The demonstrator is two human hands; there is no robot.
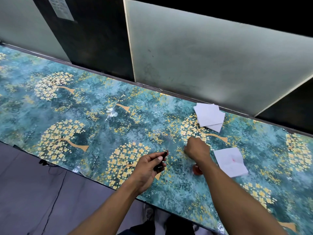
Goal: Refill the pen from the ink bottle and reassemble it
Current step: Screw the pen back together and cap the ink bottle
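Note:
My left hand holds a dark pen part above the table, thumb on top and its tip with a metal ring pointing up and to the right. My right hand is fisted, knuckles down near the table top, with a small reddish tip showing at its left side; what it holds is hidden. A small bottle with red ink stands on the table under my right wrist, mostly covered by my forearm.
The table has a glossy teal cover with gold trees. A stack of white tissues lies at the back right. Another tissue with a red stain lies right of my right hand. Frosted panels rise behind the table.

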